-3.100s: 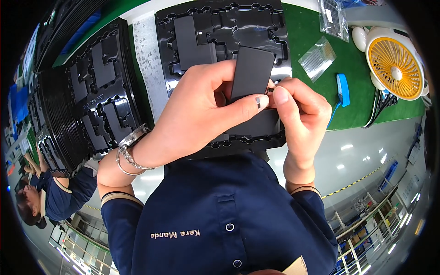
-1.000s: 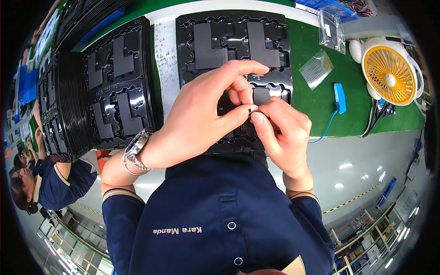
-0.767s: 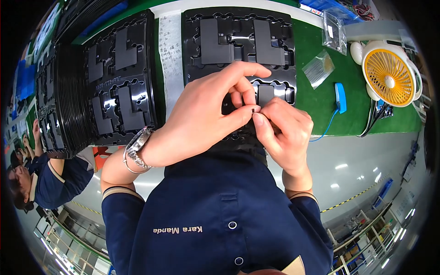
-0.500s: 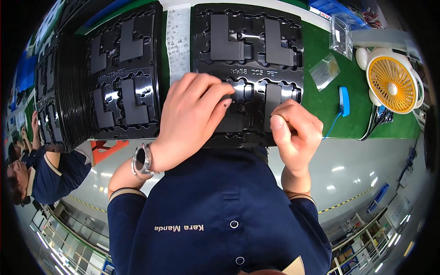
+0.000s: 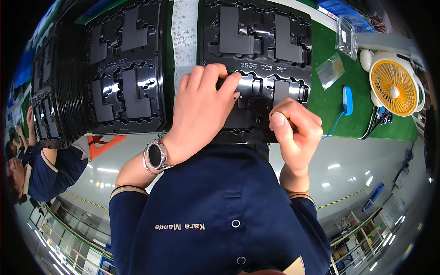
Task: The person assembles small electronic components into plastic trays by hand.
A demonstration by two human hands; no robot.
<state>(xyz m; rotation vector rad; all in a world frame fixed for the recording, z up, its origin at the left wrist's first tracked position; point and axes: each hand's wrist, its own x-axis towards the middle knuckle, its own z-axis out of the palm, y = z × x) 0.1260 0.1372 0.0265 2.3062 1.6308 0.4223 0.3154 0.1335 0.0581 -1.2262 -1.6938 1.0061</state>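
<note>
A black moulded plastic tray (image 5: 261, 68) lies in front of me, its pockets holding flat dark grey L-shaped pieces (image 5: 229, 32). My left hand (image 5: 197, 103) reaches over the tray's near left pocket. Its fingers are bent, with thumb and forefinger drawn together; they hide what they hold or touch, and part of the grey piece below. Over the near right pocket, beside another grey piece (image 5: 281, 90), is my right hand (image 5: 299, 133). It is closed, thumb pressed to the curled forefinger; anything inside is too small or hidden.
Left of it stands a similar filled tray (image 5: 121, 64) with a tall stack of trays (image 5: 68, 103). A written paper strip (image 5: 185, 41) lies between. Rightward are clear bags (image 5: 331, 71), a blue corded object (image 5: 348, 101) and a yellow-and-white fan (image 5: 395, 89). A co-worker (image 5: 57, 169) is at far left.
My left hand has shifted slightly right over the tray, its fingers more bent. My right hand stays closed in nearly the same place. The whole view has shifted a little.
</note>
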